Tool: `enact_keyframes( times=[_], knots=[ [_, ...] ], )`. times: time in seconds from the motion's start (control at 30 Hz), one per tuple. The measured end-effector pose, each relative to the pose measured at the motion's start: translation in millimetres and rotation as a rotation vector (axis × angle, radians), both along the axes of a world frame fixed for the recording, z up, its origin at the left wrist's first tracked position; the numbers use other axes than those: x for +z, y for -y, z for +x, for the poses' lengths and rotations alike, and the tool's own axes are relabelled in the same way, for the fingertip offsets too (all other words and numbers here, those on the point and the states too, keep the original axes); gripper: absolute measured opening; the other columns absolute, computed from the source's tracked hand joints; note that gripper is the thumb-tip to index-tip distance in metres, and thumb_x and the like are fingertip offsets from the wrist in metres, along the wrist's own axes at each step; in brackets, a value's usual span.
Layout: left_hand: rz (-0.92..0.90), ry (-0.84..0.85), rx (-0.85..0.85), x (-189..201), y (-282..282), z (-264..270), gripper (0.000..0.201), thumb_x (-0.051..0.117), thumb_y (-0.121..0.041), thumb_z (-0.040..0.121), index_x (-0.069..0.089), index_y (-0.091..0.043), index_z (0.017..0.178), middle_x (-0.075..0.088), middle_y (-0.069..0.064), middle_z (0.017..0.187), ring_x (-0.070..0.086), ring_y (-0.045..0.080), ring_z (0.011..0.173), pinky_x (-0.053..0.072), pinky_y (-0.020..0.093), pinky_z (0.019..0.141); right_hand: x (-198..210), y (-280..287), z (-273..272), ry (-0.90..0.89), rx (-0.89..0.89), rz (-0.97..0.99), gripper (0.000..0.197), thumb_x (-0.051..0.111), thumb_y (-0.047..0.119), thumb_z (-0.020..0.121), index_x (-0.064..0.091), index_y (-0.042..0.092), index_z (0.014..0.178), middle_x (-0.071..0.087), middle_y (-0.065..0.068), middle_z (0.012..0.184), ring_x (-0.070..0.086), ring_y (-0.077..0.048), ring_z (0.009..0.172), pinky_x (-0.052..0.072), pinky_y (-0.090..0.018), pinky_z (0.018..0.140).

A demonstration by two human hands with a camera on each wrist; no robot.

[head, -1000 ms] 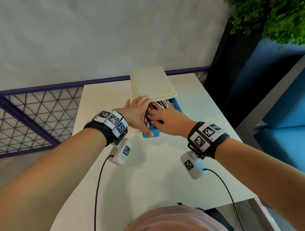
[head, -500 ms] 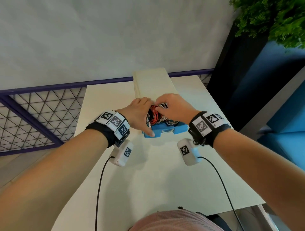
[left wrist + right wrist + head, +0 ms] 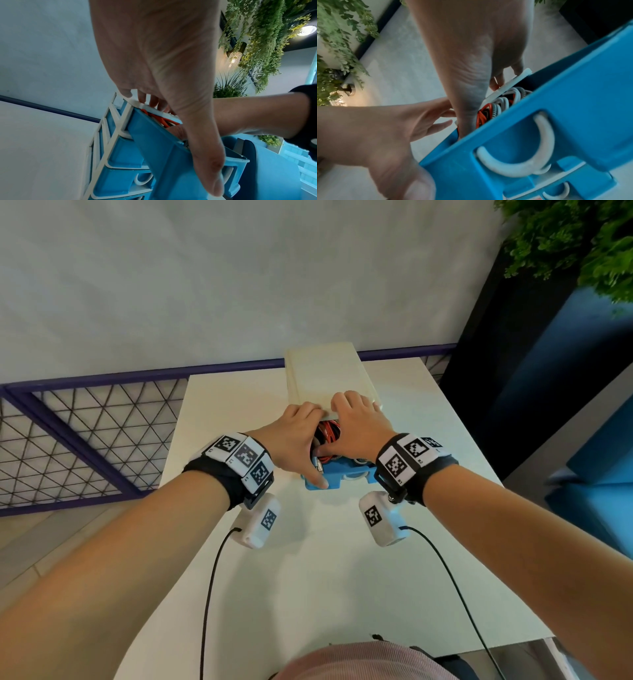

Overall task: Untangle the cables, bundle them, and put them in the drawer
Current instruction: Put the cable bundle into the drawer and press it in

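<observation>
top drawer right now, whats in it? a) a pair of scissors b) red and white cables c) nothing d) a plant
b: the open blue top drawer holds red and white cables, seen between the left hand and the right hand.

— Right hand [image 3: 356, 428]?
— Lifted off the cables [image 3: 329, 433], now with fingers up on the front edge of the cream cabinet top [image 3: 325, 374], thumb down among the coils.
— Left hand [image 3: 296, 436]?
— Fingers shifted up onto that same edge.
— Drawer [image 3: 337, 477]?
— Pushed in further than a second ago; less blue showing, less of the bundle uncovered.
</observation>
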State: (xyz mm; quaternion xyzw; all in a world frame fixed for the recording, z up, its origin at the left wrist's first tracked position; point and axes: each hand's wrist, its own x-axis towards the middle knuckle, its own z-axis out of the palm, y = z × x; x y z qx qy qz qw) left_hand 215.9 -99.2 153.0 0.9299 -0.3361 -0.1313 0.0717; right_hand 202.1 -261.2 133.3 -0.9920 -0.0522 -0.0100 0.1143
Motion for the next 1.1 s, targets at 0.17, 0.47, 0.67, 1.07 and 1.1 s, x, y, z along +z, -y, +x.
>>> enact_keyframes(
  times=[0.17,0.47,0.67,1.07,1.1],
  knots=[
    [-0.002,0.03,-0.011,2,1,2,0.111,0.081,-0.062,0.049,0.029,-0.014,0.134,0.03,-0.002,0.131,0.027,0.018,0.119,0.039,0.034,0.099,11,3,5,-0.026,0.011,-0.025,0.078,0.074,0.066,0.063,0.043,0.017,0.116,0.046,-0.005,0.119,0.047,-0.025,0.107,0.047,-0.04,0.084],
    [-0.007,0.094,-0.031,1,2,9,0.089,0.079,-0.055,0.061,0.036,-0.013,0.127,0.034,-0.001,0.121,0.029,0.016,0.108,0.038,0.031,0.077,20,16,13,-0.039,0.051,-0.037,0.052,0.07,0.054,0.079,0.05,0.022,0.115,0.048,-0.001,0.116,0.049,-0.022,0.106,0.041,-0.035,0.073],
    [-0.099,0.333,0.016,-5,10,17,0.038,0.069,-0.023,0.079,0.048,-0.015,0.11,0.044,0.002,0.115,0.042,0.024,0.105,0.035,0.033,0.059,19,20,11,0.005,0.041,0.026,0.024,0.055,0.035,0.094,0.053,0.021,0.114,0.052,-0.002,0.118,0.051,-0.024,0.107,0.037,-0.033,0.075],
    [-0.213,0.473,0.081,-15,23,20,0.026,0.055,0.006,0.076,0.052,-0.014,0.094,0.05,0.004,0.1,0.046,0.024,0.09,0.031,0.029,0.063,8,13,3,0.113,0.02,0.012,0.026,0.062,0.026,0.09,0.049,0.019,0.111,0.053,-0.001,0.113,0.051,-0.022,0.098,0.038,-0.031,0.066],
    [-0.207,0.47,0.081,-15,23,19,0.027,0.056,0.005,0.076,0.052,-0.014,0.095,0.05,0.004,0.101,0.046,0.024,0.091,0.031,0.029,0.063,8,12,2,0.111,0.017,0.013,0.026,0.062,0.025,0.089,0.049,0.019,0.111,0.053,-0.001,0.113,0.051,-0.021,0.098,0.038,-0.031,0.066]
  ],
)
